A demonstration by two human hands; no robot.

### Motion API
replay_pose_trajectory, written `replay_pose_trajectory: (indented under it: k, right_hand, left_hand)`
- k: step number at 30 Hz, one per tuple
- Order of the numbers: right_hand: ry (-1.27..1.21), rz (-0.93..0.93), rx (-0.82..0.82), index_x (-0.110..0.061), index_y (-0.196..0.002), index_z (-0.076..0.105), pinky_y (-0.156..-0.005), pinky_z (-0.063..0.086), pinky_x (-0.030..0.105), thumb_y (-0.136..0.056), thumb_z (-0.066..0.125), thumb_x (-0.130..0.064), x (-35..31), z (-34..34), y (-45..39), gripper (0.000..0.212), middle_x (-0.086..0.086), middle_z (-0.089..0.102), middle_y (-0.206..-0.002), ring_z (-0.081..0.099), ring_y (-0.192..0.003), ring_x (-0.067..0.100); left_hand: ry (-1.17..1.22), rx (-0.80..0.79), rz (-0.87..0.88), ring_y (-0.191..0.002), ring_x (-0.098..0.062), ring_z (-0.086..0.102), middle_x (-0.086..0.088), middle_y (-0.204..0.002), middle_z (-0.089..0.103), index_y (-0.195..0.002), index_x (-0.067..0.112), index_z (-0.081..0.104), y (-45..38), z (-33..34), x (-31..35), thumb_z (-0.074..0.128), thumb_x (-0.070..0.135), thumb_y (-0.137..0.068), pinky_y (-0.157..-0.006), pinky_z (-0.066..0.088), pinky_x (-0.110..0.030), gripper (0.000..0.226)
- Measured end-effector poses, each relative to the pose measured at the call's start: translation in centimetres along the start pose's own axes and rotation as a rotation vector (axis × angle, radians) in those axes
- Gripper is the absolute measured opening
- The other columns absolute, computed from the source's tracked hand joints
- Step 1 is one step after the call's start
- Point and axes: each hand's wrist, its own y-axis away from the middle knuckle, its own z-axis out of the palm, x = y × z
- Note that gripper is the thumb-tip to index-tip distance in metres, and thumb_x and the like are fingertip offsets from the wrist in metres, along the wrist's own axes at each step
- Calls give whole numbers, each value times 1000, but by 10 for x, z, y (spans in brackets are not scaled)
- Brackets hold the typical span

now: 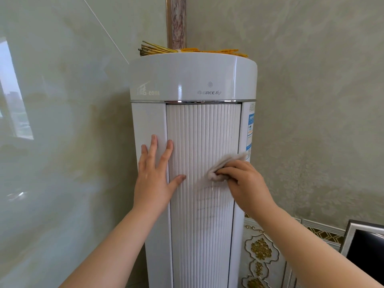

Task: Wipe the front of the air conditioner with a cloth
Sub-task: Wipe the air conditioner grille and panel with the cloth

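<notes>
On the air conditioner [193, 80] ribbed front: right hand [247, 183] grips bunched cloth [220, 169]; left hand [154, 175] flat, fingers spread, at left edge.

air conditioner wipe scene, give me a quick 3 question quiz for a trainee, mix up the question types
1. True or false: the left hand holds the cloth.
2. Multiple choice: where is the cloth pressed? A) on the glossy top band with the logo B) on the ribbed front panel C) on the label stickers at the side
3. Short answer: what lies on top of the air conditioner?

Key
1. False: the right hand grips the cloth; the left hand lies flat and open on the unit's left edge.
2. B, toward the panel's right side.
3. A bundle of yellowish stalks.
</notes>
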Motion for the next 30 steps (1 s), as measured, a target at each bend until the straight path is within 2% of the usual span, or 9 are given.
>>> replay_pose_trajectory:
  k: [5, 8, 10, 12, 14, 16, 21, 26, 30]
  right_hand:
    - [-140, 365, 13, -19, -114, 77, -97, 56, 35, -92, 62, 7, 19, -4, 4, 37, -19, 64, -107, 62, -97, 1]
    - [-154, 343, 47, -21, -110, 76, -92, 49, 12, -90, 62, 8, 6, 1, 4, 38, -33, 57, -106, 56, -100, -17]
    - [-161, 253, 85, -19, -106, 77, -90, 42, 3, -87, 64, 11, -7, 6, 3, 38, -32, 59, -107, 56, -104, -16]
    - [-171, 153, 92, -16, -107, 79, -93, 46, 10, -87, 66, 10, -20, 13, -1, 35, -23, 65, -108, 58, -106, -9]
    - [-160, 76, 51, -13, -112, 79, -95, 54, 30, -90, 68, 5, -34, 21, -5, 30, -8, 70, -113, 62, -109, 9]
    - [-141, -19, 1, -12, -116, 79, -95, 55, 40, -92, 70, 2, -47, 30, -7, 29, 1, 72, -116, 63, -109, 22]
    - [-74, -164, -143, -17, -125, 76, -100, 48, 36, -95, 70, -5, -55, 39, -7, 33, 0, 72, -119, 60, -109, 26]
    - [-15, -155, -134, -14, -114, 79, -95, 54, 37, -88, 75, 3, -33, 22, -1, 31, 0, 75, -110, 62, -105, 22]
    - [-2, -11, -35, -9, -104, 81, -83, 60, 42, -84, 75, 11, -10, 9, 10, 29, 1, 76, -106, 67, -99, 23]
  left_hand:
    - [-2, -7, 0, -164, -28, -14, 16, -175, -27, -163, 57, -10, 0, 0, 1, 68, 56, -93, -123, 11, -45, 106]
    - [-2, -5, 7, -164, -28, -14, 15, -175, -27, -164, 57, -10, 1, 0, 1, 64, 58, -92, -123, 10, -45, 103]
    - [-5, -4, 7, -165, -29, -13, 15, -175, -27, -165, 55, -8, 2, 0, 0, 64, 58, -91, -123, 13, -46, 103]
    - [-11, -1, 1, -165, -29, -12, 14, -175, -26, -166, 53, -6, 2, 0, 0, 66, 57, -92, -123, 14, -46, 104]
    - [-15, 4, -7, -165, -29, -12, 15, -175, -26, -167, 53, -6, 1, 0, 1, 65, 60, -92, -123, 15, -44, 103]
    - [-24, 8, -1, -165, -29, -11, 15, -175, -26, -165, 55, -8, 1, 0, 2, 66, 59, -92, -122, 16, -43, 104]
    - [-57, -23, 14, -165, -30, -13, 14, -175, -29, -165, 54, -10, 2, -1, -3, 82, 37, -89, -123, 27, -49, 120]
    - [-70, -28, 29, -164, -28, -15, 13, -174, -30, -166, 52, -9, 5, -4, -2, 71, 54, -90, -118, 20, -43, 111]
    - [-53, -36, 27, -164, -27, -17, 14, -173, -32, -166, 54, -10, 8, -3, -4, 72, 53, -93, -117, 18, -43, 109]
